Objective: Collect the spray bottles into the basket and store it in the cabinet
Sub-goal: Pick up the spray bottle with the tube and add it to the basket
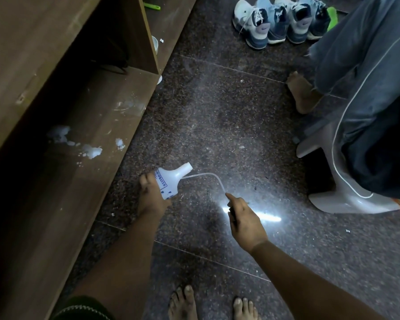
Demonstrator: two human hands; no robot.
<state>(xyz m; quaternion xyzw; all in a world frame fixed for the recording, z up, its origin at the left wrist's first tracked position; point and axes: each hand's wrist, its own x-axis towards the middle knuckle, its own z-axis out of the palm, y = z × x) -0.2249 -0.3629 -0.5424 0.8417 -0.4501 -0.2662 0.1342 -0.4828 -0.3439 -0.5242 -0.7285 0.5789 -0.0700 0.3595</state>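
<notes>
Left hand (151, 192) grips the body of a white spray bottle (169, 181) held low over the floor (217, 112) beside the open wooden cabinet (79, 107); its long axis runs up and to the right, neck away from the wrist. Right hand (243, 218) pinches a dark spray head, mostly hidden, whose thin clear tube (208, 175) curves back into the bottle's neck. The bottle is probably light, smooth plastic, best held round its body; the tube looks limp and easily kinked.
</notes>
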